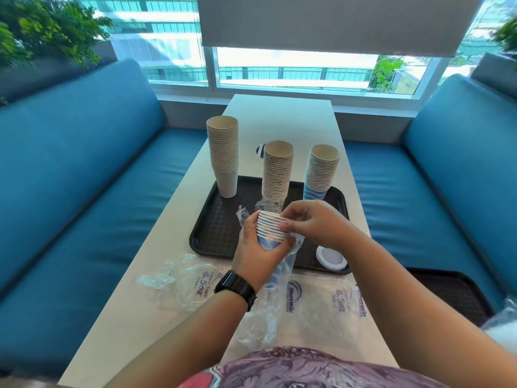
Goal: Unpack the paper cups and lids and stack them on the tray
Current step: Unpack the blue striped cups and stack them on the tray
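My left hand grips a short stack of blue paper cups still partly inside a clear plastic sleeve, held above the near edge of the black tray. My right hand pinches the rims of the top cups in that stack. Three tall cup stacks stand on the tray: a plain one at the left, one in the middle, and a blue-patterned one at the right. A white lid lies on the tray's near right corner.
Empty printed plastic bags lie on the white table in front of the tray. A second black tray sits on the blue bench at the right. A small blue-and-white object lies behind the stacks.
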A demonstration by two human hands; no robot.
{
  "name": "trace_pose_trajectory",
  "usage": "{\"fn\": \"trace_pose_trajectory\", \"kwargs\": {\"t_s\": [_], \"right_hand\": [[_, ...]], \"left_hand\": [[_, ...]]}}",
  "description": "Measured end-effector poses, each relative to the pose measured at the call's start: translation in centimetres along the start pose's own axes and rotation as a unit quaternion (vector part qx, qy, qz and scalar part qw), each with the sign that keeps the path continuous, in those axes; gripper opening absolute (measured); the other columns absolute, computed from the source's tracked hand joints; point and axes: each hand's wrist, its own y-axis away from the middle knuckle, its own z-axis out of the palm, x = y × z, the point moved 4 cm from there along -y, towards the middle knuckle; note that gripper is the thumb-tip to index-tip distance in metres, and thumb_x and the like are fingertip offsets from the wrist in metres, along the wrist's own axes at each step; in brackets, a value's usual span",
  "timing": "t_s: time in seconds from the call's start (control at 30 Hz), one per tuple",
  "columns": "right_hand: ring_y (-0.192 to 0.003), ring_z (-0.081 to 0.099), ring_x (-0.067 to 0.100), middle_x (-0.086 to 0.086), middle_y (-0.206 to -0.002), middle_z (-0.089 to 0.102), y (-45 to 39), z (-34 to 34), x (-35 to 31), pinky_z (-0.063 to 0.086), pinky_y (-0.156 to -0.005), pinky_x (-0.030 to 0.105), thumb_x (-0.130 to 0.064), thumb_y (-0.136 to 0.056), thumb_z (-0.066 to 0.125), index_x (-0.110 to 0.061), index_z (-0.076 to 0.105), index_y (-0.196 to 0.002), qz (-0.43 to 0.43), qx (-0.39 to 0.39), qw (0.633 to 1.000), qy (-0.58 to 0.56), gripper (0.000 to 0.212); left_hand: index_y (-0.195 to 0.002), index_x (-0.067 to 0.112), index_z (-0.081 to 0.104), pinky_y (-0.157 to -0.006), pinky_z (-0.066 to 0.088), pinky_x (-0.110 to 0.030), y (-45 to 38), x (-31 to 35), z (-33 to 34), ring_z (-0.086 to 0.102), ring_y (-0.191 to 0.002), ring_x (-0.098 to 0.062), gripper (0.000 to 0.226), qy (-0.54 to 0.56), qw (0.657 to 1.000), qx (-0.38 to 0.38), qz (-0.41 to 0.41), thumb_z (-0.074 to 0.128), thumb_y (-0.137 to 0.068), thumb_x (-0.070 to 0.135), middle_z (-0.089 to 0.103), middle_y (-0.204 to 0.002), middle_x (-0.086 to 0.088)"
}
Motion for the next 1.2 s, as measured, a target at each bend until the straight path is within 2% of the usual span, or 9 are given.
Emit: {"fn": "trace_pose_trajectory", "kwargs": {"t_s": [0.3,0.4,0.5,0.6,0.7,0.8,0.93,1.1,1.2], "right_hand": [[-0.085,0.068,0.008,-0.007,-0.090,0.073,0.4,0.0,-0.6,0.056,-0.087,0.035,-0.018,-0.085,0.073,-0.023,0.073,-0.099,-0.005,0.028,1.000,0.003,0.014],[-0.086,0.068,0.008,-0.007,-0.090,0.073,0.5,0.0,-0.7,0.056,-0.087,0.034,-0.018,-0.085,0.073,-0.022,0.073,-0.100,-0.003,0.030,1.000,0.008,0.016],[-0.086,0.067,0.008,-0.008,-0.090,0.072,0.7,0.0,-0.7,0.056,-0.086,0.031,-0.015,-0.085,0.073,-0.024,0.074,-0.098,-0.001,0.037,0.999,0.007,0.016],[-0.083,0.065,0.003,-0.009,-0.089,0.071,0.7,0.0,-0.7,0.052,-0.079,0.019,-0.009,-0.085,0.071,-0.022,0.074,-0.098,-0.006,0.041,0.999,0.014,0.019],[-0.076,0.060,-0.002,-0.009,-0.084,0.068,0.6,0.0,-0.9,0.044,-0.070,0.005,-0.006,-0.087,0.068,-0.020,0.074,-0.097,-0.007,0.041,0.999,0.015,0.018],[-0.078,0.061,0.002,-0.009,-0.083,0.069,0.5,0.0,-1.0,0.046,-0.072,0.010,-0.009,-0.088,0.068,-0.027,0.072,-0.088,-0.010,0.045,0.999,0.018,0.018],[-0.081,0.063,0.007,-0.008,-0.082,0.070,0.6,-0.1,-1.0,0.049,-0.075,0.019,-0.015,-0.087,0.069,-0.030,0.071,-0.084,-0.012,0.040,0.999,0.024,0.016],[-0.078,0.061,0.003,-0.009,-0.082,0.069,0.6,-0.1,-1.1,0.049,-0.075,0.017,-0.014,-0.088,0.068,-0.028,0.070,-0.084,-0.012,0.037,0.998,0.042,0.014],[-0.078,0.061,0.002,-0.008,-0.084,0.068,0.5,-0.1,-1.2,0.047,-0.073,0.013,-0.015,-0.089,0.067,-0.024,0.071,-0.086,-0.013,0.036,0.998,0.055,0.010]], "left_hand": [[-0.153,0.036,0.006,-0.106,0.042,-0.028,0.4,0.3,0.6,0.047,-0.127,-0.011,0.125,0.020,0.994,-0.103,-0.012,0.085,-0.059,0.057,0.032,-0.143,0.008],[-0.154,0.034,0.011,-0.107,0.043,-0.033,0.7,0.6,0.5,0.048,-0.128,-0.013,0.120,0.048,0.995,-0.086,0.001,0.052,-0.057,0.092,0.035,-0.147,0.003],[-0.150,0.031,0.026,-0.104,0.047,-0.036,0.8,0.7,0.2,0.052,-0.124,-0.014,0.104,0.090,0.994,-0.050,-0.023,0.031,-0.066,0.093,0.041,-0.146,0.001],[-0.144,0.036,0.030,-0.102,0.051,-0.040,0.6,0.8,0.2,0.057,-0.117,-0.013,0.084,0.065,0.996,-0.051,-0.032,0.044,-0.077,0.084,0.051,-0.137,0.000],[-0.148,0.031,0.028,-0.103,0.046,-0.030,0.4,0.6,0.1,0.054,-0.119,-0.010,0.093,0.031,0.998,-0.045,-0.026,0.063,-0.073,0.074,0.049,-0.138,0.001],[-0.150,0.025,0.028,-0.098,0.040,-0.020,0.3,0.7,-0.1,0.050,-0.120,-0.009,0.092,0.007,0.999,-0.035,-0.015,0.076,-0.077,0.053,0.045,-0.139,0.002],[-0.146,0.023,0.035,-0.093,0.043,-0.019,0.2,0.8,-0.3,0.054,-0.116,-0.011,0.089,-0.015,1.000,0.001,0.000,0.079,-0.074,0.053,0.050,-0.133,0.002],[-0.138,0.021,0.044,-0.075,0.040,0.000,0.1,1.1,-0.4,0.055,-0.104,-0.006,0.078,-0.023,1.000,0.017,0.005,0.080,-0.074,0.048,0.054,-0.123,0.002],[-0.138,0.023,0.044,-0.070,0.039,0.001,0.0,1.1,-0.4,0.054,-0.102,-0.004,0.076,-0.030,0.999,0.015,0.007,0.080,-0.075,0.047,0.054,-0.121,0.004]]}}
